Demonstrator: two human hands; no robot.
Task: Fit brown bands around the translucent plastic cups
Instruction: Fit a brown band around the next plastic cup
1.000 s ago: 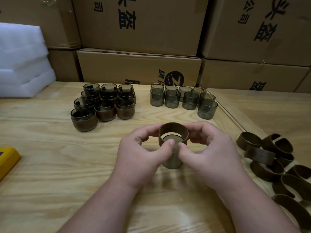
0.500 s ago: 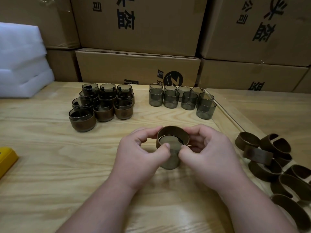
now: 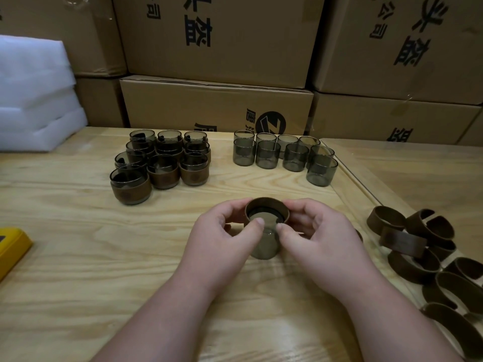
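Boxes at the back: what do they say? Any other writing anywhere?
"头盔" and "公司": top right box.
"盔" and "司": top middle box; the rest is cut off.
Round logo with a Z-like mark: lower middle box; the characters beside it are partly hidden.
Stamps on the banded cups: too blurred to read.

Brown band (image 3: 267, 205) sits round top rim of smoky translucent cup (image 3: 264, 244), upright on table, pinched between my fingers.
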